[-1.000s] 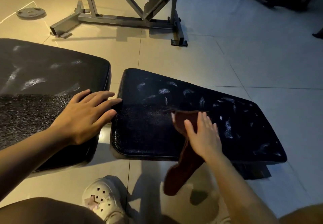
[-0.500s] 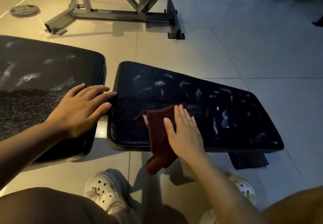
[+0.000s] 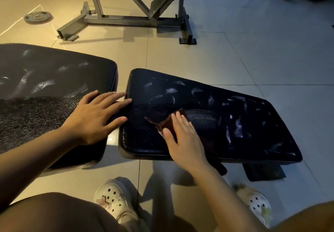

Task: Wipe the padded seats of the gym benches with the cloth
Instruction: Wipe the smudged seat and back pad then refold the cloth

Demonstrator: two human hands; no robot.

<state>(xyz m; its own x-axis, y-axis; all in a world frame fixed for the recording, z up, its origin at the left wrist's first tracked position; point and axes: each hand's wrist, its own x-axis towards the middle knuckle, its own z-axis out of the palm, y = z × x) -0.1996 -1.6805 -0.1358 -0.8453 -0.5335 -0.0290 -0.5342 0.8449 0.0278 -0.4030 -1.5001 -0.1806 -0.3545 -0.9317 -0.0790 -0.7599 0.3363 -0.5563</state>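
Note:
Two black padded bench seats lie low in front of me. The left pad point(image 3: 45, 79) is wide and dusty. The right pad point(image 3: 244, 123) is tapered and streaked with pale smears. My left hand point(image 3: 94, 117) rests flat with spread fingers on the left pad's right edge, fingertips reaching the gap between the pads. My right hand point(image 3: 182, 137) presses flat on a dark red cloth point(image 3: 167, 125) on the right pad's near left part. Most of the cloth is hidden under the hand; its tail hangs over the pad's front edge.
A grey steel machine frame point(image 3: 130, 18) stands on the tiled floor behind the pads. A weight plate point(image 3: 38, 16) lies on the floor at the far left. My feet in white clogs point(image 3: 115, 202) are just below the pads. Dark equipment sits at the top right.
My right hand has slid the cloth along the right pad, first leftward, then a little back to the right and further onto the pad. My left hand has stayed on the left pad.

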